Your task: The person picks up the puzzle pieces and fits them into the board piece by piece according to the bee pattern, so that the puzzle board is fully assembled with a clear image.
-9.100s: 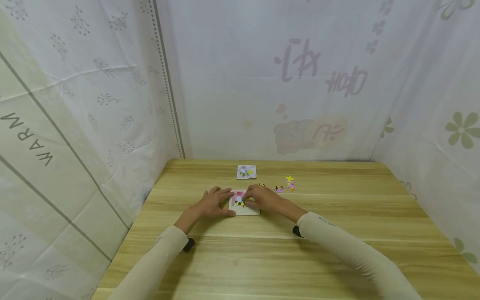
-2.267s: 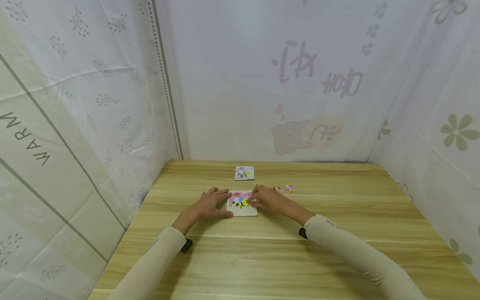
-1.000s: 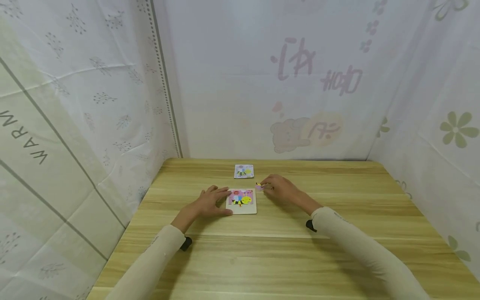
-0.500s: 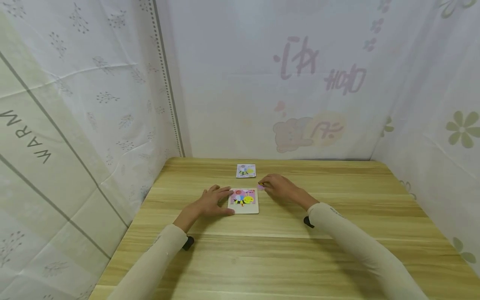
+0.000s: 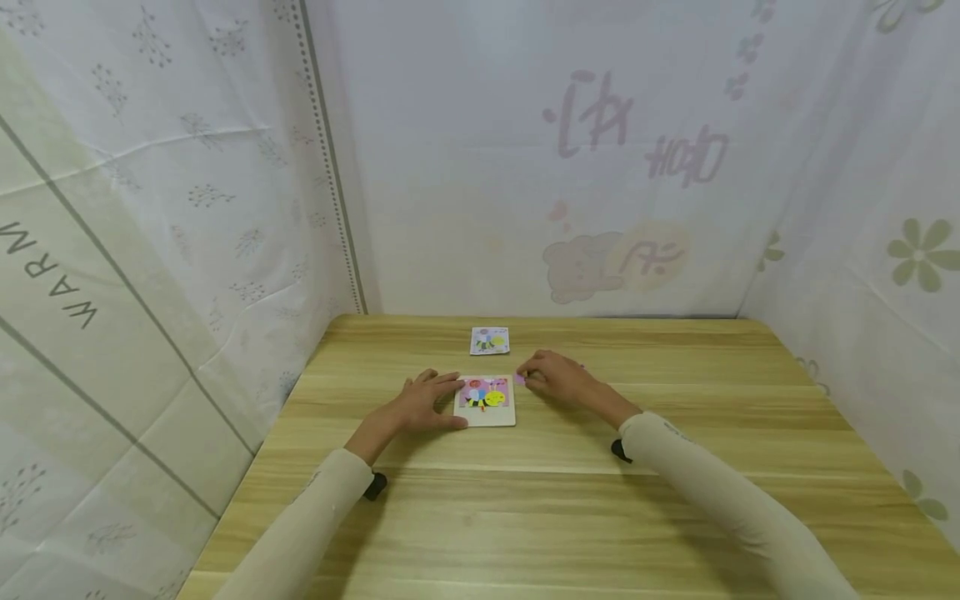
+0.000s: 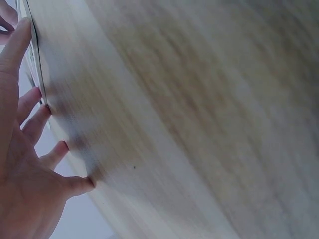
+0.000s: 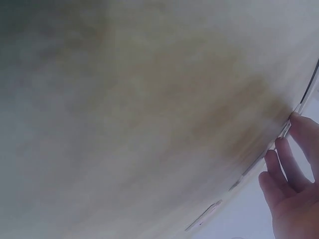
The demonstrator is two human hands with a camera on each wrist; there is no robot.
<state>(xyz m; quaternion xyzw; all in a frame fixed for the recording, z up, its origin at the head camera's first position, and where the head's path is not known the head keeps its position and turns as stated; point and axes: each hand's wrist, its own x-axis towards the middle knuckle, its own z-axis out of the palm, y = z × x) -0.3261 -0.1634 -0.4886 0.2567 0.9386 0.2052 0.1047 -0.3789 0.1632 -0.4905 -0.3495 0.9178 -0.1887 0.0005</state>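
Note:
A cream-coloured jigsaw puzzle board (image 5: pixel 487 417) lies on the table, its upper part filled with pink, yellow and black pieces that form a bee picture. At its left side rests my left hand (image 5: pixel 422 408), fingers spread, with index finger and thumb at the board's edge. Just off the board's upper right corner, my right hand (image 5: pixel 558 379) pinches a pink puzzle piece (image 5: pixel 521 378) between thumb and fingertips, low over the table. The hand hides much of that piece. From the side, the right wrist view shows the thumb and fingers (image 7: pixel 294 172) close to the tabletop.
A square picture card (image 5: pixel 490 341) with the same bee lies behind the board. Behind my right hand, a small bit of a loose piece (image 5: pixel 583 366) peeks out. The wooden table (image 5: pixel 480 517) ends at patterned cloth on the back and sides.
More pieces, including the yellow head, now fill the board, and fewer lie loose. My right hand has gone from the board to the pieces on its right. The left hand stays at the edge.

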